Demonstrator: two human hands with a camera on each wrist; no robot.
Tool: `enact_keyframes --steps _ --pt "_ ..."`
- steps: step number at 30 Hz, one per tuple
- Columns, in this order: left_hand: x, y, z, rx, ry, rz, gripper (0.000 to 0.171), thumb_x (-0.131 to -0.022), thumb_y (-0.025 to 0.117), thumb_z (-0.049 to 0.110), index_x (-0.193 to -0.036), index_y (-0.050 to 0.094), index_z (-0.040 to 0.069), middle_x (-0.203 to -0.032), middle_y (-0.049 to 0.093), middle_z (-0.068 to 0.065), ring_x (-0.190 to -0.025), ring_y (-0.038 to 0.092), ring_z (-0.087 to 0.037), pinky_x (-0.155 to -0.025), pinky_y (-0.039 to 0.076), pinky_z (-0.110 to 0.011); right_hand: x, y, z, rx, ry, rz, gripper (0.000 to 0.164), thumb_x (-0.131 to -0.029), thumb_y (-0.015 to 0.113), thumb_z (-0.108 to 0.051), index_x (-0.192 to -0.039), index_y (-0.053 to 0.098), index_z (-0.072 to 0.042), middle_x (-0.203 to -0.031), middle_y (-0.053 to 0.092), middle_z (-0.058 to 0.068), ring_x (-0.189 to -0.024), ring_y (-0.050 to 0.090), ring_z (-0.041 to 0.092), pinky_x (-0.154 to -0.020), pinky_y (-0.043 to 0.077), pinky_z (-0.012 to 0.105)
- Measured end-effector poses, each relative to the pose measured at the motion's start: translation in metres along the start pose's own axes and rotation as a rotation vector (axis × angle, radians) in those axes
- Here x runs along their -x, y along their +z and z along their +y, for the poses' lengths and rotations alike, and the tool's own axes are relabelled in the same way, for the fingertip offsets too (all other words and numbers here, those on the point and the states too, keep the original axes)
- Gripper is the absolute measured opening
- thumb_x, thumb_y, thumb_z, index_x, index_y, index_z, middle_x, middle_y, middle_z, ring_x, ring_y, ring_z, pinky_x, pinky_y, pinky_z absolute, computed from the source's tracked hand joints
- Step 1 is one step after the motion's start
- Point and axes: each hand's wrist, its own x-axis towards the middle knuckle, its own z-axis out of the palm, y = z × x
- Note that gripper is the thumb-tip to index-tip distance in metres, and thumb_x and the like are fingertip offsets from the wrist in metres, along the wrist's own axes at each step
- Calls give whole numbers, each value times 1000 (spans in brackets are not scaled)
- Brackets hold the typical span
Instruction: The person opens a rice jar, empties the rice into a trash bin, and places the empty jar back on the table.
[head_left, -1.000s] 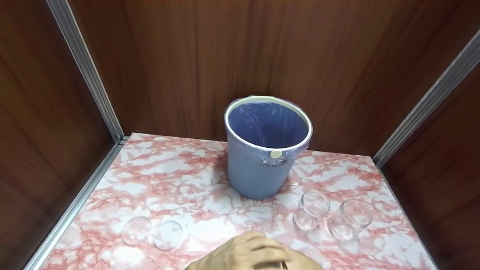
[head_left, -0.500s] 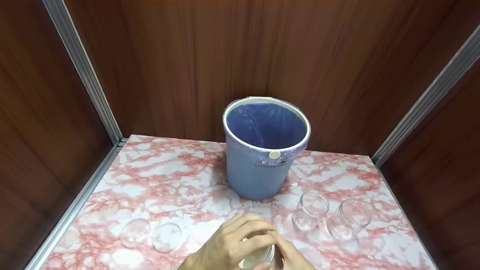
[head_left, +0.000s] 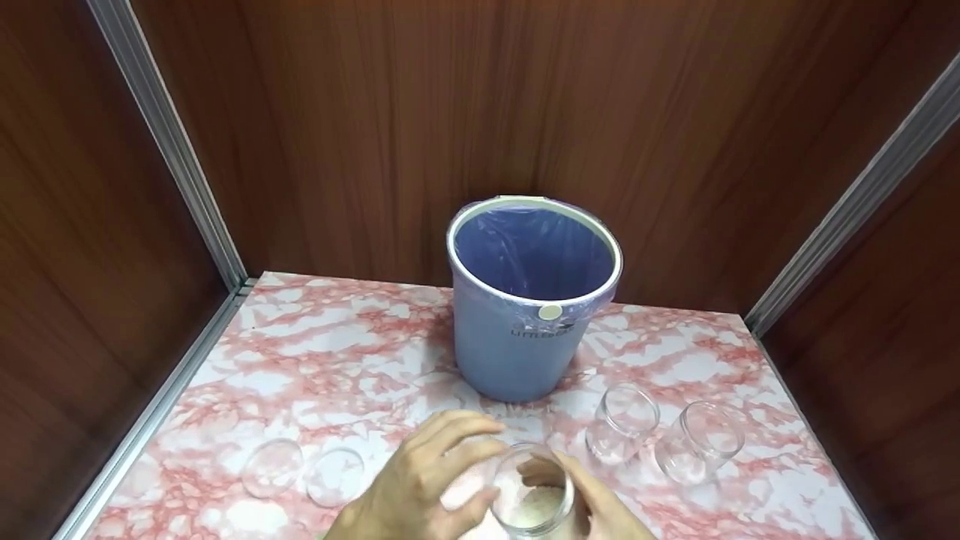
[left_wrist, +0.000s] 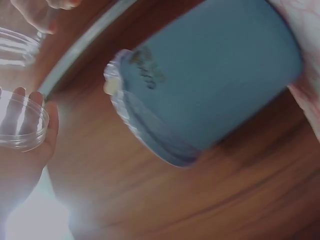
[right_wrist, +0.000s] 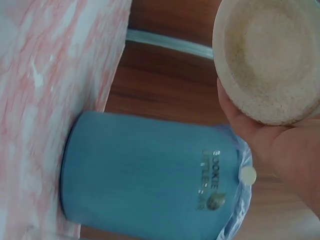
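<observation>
My right hand (head_left: 607,510) holds a clear jar (head_left: 534,491) upright at the bottom of the head view. Its mouth is uncovered, and pale grains lie at its bottom. Through the jar's base (right_wrist: 267,55) in the right wrist view, the grains (right_wrist: 272,42) show as a beige layer. My left hand (head_left: 420,480) is just left of the jar's mouth, thumb and fingers spread around a clear lid. In the left wrist view this round lid (left_wrist: 22,122) sits in the left hand's fingers, apart from the jar's rim (left_wrist: 17,47).
A blue bin (head_left: 517,352) with a purple liner stands at the back. Two clear glass jars (head_left: 621,424) (head_left: 697,442) stand right; two clear round lids (head_left: 274,469) (head_left: 335,478) lie left on the marbled table (head_left: 322,367). Brown panels (head_left: 345,135) enclose three sides.
Both hands were together over the jar and have risen into view. My left hand has moved left off the jar's mouth with the lid, leaving the jar uncovered in my right hand.
</observation>
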Motion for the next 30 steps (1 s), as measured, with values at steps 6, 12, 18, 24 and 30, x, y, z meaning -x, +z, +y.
enact_keyframes --steps 6,12,18,24,30 --pt "31 -1 -18 9 -170 -38 40 -75 66 18 -114 60 9 -117 57 -4 -104 56 -19 -92 45 -28 12 -13 4 50 -17 63 85 -73 75 -5 -143 28 -5 -128 52 17 -116 52 25 -98 40 26" --pt "59 -5 -30 -26 -332 -114 37 -78 67 20 -115 59 17 -116 56 5 -103 55 -12 -87 46 -24 18 -30 13 50 -165 69 84 -69 74 2 -138 27 10 -127 50 23 -114 54 29 -96 43 29" --pt "80 -10 -47 -68 -492 -231 33 -82 67 24 -114 59 21 -114 57 7 -104 54 -9 -85 49 -29 25 -45 9 41 -172 125 88 -64 74 5 -138 26 10 -124 50 28 -112 54 30 -96 42 25" --pt "103 -14 -69 -124 -581 -312 29 -86 63 31 -113 60 19 -111 58 7 -101 55 -11 -84 49 -33 32 -53 -1 60 -80 206 88 -62 73 6 -138 29 6 -124 51 26 -111 55 26 -94 42 22" --pt "122 -16 -84 -177 -644 -350 29 -84 66 32 -110 61 20 -106 58 10 -98 53 -7 -82 48 -29 35 -68 -3 75 -169 241 89 -59 72 12 -136 28 12 -120 51 30 -110 55 26 -95 42 21"
